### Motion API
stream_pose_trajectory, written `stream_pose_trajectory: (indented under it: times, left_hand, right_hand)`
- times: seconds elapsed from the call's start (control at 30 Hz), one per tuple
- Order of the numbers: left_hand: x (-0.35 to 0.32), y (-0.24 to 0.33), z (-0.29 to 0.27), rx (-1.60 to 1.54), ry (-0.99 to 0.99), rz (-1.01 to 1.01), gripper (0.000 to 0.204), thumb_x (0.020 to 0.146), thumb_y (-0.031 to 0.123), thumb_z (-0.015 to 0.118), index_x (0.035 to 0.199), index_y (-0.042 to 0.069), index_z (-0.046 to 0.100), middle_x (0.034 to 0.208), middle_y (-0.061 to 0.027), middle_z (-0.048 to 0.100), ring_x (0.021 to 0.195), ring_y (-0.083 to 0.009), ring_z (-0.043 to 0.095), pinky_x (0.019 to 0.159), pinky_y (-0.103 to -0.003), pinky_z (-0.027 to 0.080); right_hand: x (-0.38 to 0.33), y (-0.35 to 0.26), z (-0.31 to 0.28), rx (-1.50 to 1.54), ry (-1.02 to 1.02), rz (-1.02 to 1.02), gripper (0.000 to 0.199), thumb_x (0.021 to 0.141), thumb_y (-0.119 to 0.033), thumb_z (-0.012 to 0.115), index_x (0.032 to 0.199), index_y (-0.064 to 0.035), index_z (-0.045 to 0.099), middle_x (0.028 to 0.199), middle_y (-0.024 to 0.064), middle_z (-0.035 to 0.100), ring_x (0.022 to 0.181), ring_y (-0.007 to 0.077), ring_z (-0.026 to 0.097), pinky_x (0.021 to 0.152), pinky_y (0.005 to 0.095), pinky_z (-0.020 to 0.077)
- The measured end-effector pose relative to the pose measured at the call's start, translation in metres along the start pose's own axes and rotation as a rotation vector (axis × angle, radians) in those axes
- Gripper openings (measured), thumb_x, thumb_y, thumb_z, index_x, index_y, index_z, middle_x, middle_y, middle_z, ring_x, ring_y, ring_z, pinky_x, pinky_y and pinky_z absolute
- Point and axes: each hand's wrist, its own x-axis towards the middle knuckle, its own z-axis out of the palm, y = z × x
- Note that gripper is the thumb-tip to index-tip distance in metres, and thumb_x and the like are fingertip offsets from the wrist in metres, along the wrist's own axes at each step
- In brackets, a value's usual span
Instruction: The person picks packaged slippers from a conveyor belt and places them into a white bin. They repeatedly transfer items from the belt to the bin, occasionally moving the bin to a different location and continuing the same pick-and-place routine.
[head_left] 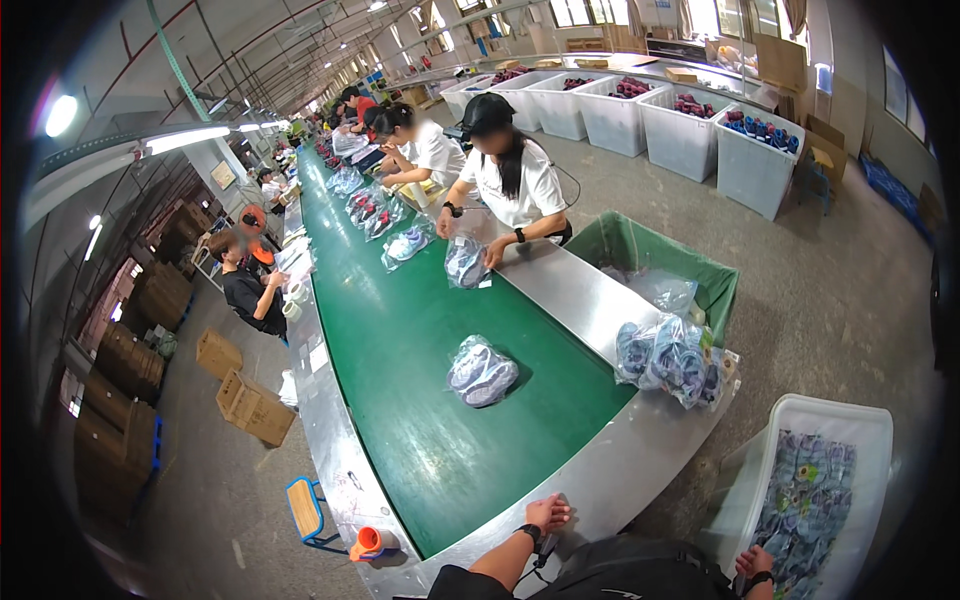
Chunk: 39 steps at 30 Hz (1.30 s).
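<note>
My left hand (548, 513) is over the metal end edge (600, 470) of the conveyor table, fingers loosely stretched and holding nothing. Low on the right, my right hand (754, 562) hangs beside a white plastic bin (881, 440), its fingers loosely parted with nothing visible in them. Bagged grey-blue shoes (810, 500) fill that bin. On the green conveyor belt (400, 440), ahead of my hands, lies a pair of light grey shoes in a clear bag (481, 372). Several bagged blue shoes (670, 358) are piled at the table's right corner.
Across the belt's right side, a co-worker in a white shirt (515, 185) handles bagged shoes (466, 262). A green-lined bin (705, 270) stands beside the table. An orange cup (372, 541) sits at the near left corner, by a stool (306, 508). Large shoe-filled bins (757, 170) line the back right.
</note>
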Motion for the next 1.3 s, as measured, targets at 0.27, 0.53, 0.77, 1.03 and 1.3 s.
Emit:
stream_pose_trajectory:
  times: [0.27, 0.53, 0.77, 1.03, 1.3]
  left_hand:
    - [-0.001, 0.002, -0.001, 0.023, -0.01, 0.002, 0.032, 0.093, 0.036, 0.053, 0.097, 0.005, 0.059, 0.088, -0.0082, 0.069, 0.065, -0.0189, 0.067, 0.056, -0.032, 0.055]
    - [0.014, 0.035, -0.01, 0.147, -0.117, -0.046, 0.033, 0.092, 0.036, 0.055, 0.104, 0.005, 0.057, 0.092, -0.0106, 0.068, 0.076, -0.0228, 0.068, 0.064, -0.033, 0.055]
    - [0.071, 0.122, -0.031, 0.288, 0.204, 0.466, 0.029, 0.083, 0.025, 0.066, 0.1, 0.002, 0.063, 0.082, -0.0064, 0.067, 0.075, -0.0165, 0.063, 0.067, -0.032, 0.052]
    - [0.095, 0.228, -0.041, 0.795, 0.639, 0.941, 0.063, 0.073, 0.034, 0.071, 0.123, 0.0, 0.053, 0.125, -0.0231, 0.051, 0.119, -0.035, 0.046, 0.101, -0.045, 0.036]
    - [0.1, 0.269, -0.043, 1.067, 0.63, 0.795, 0.079, 0.073, 0.039, 0.07, 0.136, 0.002, 0.041, 0.143, -0.0247, 0.032, 0.135, -0.0397, 0.025, 0.112, -0.046, 0.022]
  right_hand:
    - [-0.006, 0.006, -0.008, 0.01, -0.201, -0.023, 0.026, 0.082, -0.027, 0.057, 0.098, -0.0077, 0.053, 0.082, 0.0101, 0.056, 0.066, 0.0279, 0.059, 0.056, 0.0413, 0.0504]
    - [-0.012, -0.002, -0.023, 0.006, -0.155, -0.04, 0.024, 0.083, -0.028, 0.058, 0.099, -0.0096, 0.055, 0.081, 0.0089, 0.058, 0.065, 0.027, 0.06, 0.055, 0.0411, 0.0512]
    - [-0.022, -0.006, -0.025, 0.014, -0.124, -0.053, 0.023, 0.083, -0.027, 0.058, 0.099, -0.0108, 0.054, 0.081, 0.009, 0.059, 0.066, 0.0264, 0.061, 0.055, 0.041, 0.0515]
    - [-0.034, -0.004, -0.033, 0.058, -0.141, -0.085, 0.032, 0.087, -0.032, 0.055, 0.107, -0.0084, 0.049, 0.084, 0.011, 0.058, 0.065, 0.0276, 0.061, 0.054, 0.0411, 0.0525]
    - [-0.046, 0.0, -0.045, 0.052, 0.001, -0.053, 0.028, 0.087, -0.029, 0.055, 0.108, -0.0107, 0.051, 0.081, 0.009, 0.061, 0.062, 0.0253, 0.062, 0.049, 0.0388, 0.0513]
